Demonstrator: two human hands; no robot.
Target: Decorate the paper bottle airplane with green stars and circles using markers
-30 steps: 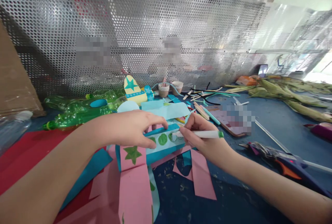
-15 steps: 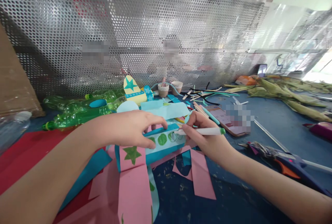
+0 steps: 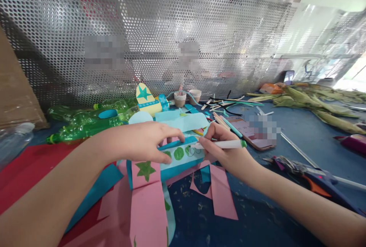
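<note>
A paper craft (image 3: 183, 166) with blue sides and a pale blue strip lies in front of me. Green dots run along the strip, some filled in and others only outlined. My left hand (image 3: 143, 138) rests over the craft, its thumb on the strip and its fingers across the top, holding it steady. In a pinch, my right hand (image 3: 220, 142) grips a white marker (image 3: 233, 144) with a green end. The marker's tip is on a green circle outline. A pink paper strip (image 3: 147, 209) with a green star bends down from the craft's left end.
Green plastic bottles (image 3: 94, 126) lie at the left, near red paper (image 3: 31, 170). Behind the craft are a yellow paper-covered bottle (image 3: 150, 106) and two small cups (image 3: 180, 99). A phone (image 3: 251, 132), a glue gun (image 3: 309, 174) and corn husks (image 3: 303, 104) lie rightward. Pink scraps (image 3: 223, 193) lie in front.
The marker and my right hand have shifted very slightly left along the circle outline. My left hand and the craft stay where they were.
</note>
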